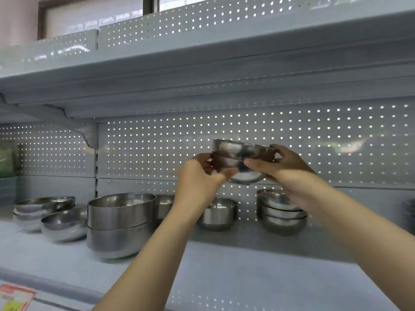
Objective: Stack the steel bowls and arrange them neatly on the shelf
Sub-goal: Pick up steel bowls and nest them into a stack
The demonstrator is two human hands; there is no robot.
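Pale grey shop shelving fills my view, with a pegboard back wall (314,135) of small holes letting light through and another shelf (202,70) overhead. I've got 2 nested steel bowls (241,160) up in the air between my hands, well above the shelf board (224,265). My left hand (199,178) grips their left side, thumb curled under the lower bowl and fingers wrapped round the rim edge. My right hand (289,167) holds the right side, thumb lying across the front of the bowls and fingers curled round the far rim. Both hands are closed on the pair, and the top bowl sits a little tilted in the lower one.

Straight below my hands a single small bowl (217,214) stands on the board, partly hidden by my left wrist. Just under my right wrist sits a stack of about 4 shallow bowls (280,214), their rims not quite lined up. Left of my left arm, 2 big deep bowls (120,223) are nested, with another bowl (164,205) peeking out behind them. Further left lies a rounded bowl (65,224), and beyond it a low stack of shallow ones (42,207). Far off to my right something metal (411,212) shows at the edge, too cut off to tell. Down by my left elbow, a red and yellow price tag (15,297) clings to the shelf front.
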